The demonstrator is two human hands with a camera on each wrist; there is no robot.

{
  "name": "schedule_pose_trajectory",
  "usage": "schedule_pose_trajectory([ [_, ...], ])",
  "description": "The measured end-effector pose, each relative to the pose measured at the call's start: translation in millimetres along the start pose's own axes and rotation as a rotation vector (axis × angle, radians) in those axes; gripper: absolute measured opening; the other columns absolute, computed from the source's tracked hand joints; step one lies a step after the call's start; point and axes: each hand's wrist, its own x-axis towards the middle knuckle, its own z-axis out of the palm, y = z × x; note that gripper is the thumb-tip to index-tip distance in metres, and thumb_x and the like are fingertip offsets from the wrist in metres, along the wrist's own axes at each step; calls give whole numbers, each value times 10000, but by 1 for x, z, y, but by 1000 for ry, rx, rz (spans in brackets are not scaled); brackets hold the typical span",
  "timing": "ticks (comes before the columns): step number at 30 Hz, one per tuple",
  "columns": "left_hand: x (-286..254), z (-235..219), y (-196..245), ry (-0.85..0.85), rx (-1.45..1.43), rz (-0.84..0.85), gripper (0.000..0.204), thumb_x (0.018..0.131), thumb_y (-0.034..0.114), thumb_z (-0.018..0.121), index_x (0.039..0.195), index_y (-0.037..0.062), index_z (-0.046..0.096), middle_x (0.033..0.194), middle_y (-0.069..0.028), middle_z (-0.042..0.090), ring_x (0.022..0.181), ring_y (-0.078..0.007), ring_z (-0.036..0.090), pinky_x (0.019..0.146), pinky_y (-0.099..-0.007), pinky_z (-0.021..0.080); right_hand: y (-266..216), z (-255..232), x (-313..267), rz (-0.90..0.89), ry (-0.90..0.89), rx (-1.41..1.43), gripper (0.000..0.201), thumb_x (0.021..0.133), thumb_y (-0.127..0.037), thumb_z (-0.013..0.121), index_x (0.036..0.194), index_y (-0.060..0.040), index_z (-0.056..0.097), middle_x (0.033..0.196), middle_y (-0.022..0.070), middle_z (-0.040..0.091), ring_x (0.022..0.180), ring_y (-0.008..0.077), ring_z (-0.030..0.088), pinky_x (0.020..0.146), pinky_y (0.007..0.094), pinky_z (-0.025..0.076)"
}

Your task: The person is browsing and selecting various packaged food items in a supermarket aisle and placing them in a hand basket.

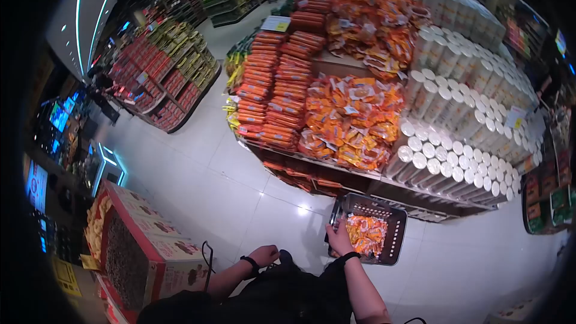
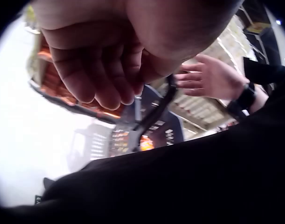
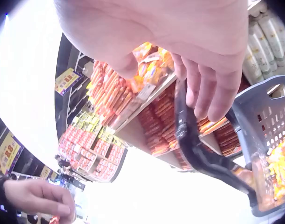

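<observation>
Right hand: your right hand (image 1: 339,239) sits at the near rim of the grey basket (image 1: 393,240); from the right wrist its fingers (image 3: 208,93) hang over the dark basket handle (image 3: 193,144), lightly bent, and you cannot tell whether they truly grasp it
Left hand: your left hand (image 1: 264,255) is at about 9 o'clock from the right one, close to your body; the left wrist view shows its fingers (image 2: 93,74) curled inward, and you cannot tell if anything is pinched there, though the right wrist view hints at a small red bit by the fingertips
Wristbands: a black band (image 1: 248,262) on each wrist
Basket: it stands on the white floor (image 1: 210,174) just beyond your hands, at 12 o'clock from the right hand, with orange packets (image 1: 366,234) lying inside
Cartons: at 9 o'clock, near your left arm, red-and-white open cartons (image 1: 144,246) of loose snacks
Display shelf: at 12 o'clock beyond the basket, a tiered shelf (image 1: 360,171); piled orange bags (image 1: 351,123) in the middle, stacked red-orange packs (image 1: 273,90) at its 9 o'clock side, rows of white-lidded cans (image 1: 462,144) at its 3 o'clock side
Far aisle: at 10 o'clock, well apart, another stand of red and green boxes (image 1: 165,72)
</observation>
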Motion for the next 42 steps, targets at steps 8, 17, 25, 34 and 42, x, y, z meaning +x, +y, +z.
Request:
schedule_pose_trajectory([
  [8, -139, 38, -315, 247, -292, -618, 414, 931, 345, 629, 1134, 12, 768, 1151, -261, 760, 1130, -423, 715, 1008, -508, 562, 82, 81, 80, 182, 195, -280, 658, 963, -88, 653, 1523, 17, 323, 1262, 318, 682, 1054, 451, 745, 948, 485, 595],
  [17, -194, 135, -491, 13, -709, -891, 403, 928, 351, 606, 1079, 41, 815, 1118, -183, 803, 1092, -338, 757, 1006, -467, 569, 57, 65, 72, 224, -457, -1409, 414, 915, -295, 698, 1215, -18, 761, 1112, 171, 807, 1161, 329, 749, 990, 436, 569],
  [25, -155, 111, -531, 11, -286, -364, 361, 949, 309, 564, 1072, 79, 813, 1075, -165, 803, 1032, -354, 754, 974, -484, 574, -48, 194, 48, 420, -63, -843, 473, 918, -349, 670, 1253, -18, 713, 1182, 179, 763, 1202, 332, 709, 1028, 427, 538],
  [34, -94, -59, -588, 211, -605, -640, 398, 941, 319, 586, 1071, 11, 802, 1171, -275, 758, 1154, -431, 717, 1056, -501, 546, -49, 305, 54, 436, 8, -673, 542, 922, -410, 640, 1295, -17, 658, 1262, 188, 714, 1248, 334, 663, 1070, 416, 502],
  [42, -42, -244, -679, 218, -619, -513, 322, 987, 312, 622, 999, 11, 734, 865, -134, 784, 774, -239, 765, 781, -401, 613, -97, 387, 27, 585, 203, -438, 267, 829, -194, 768, 1003, 6, 731, 901, 207, 782, 869, 397, 781, 780, 502, 601],
])
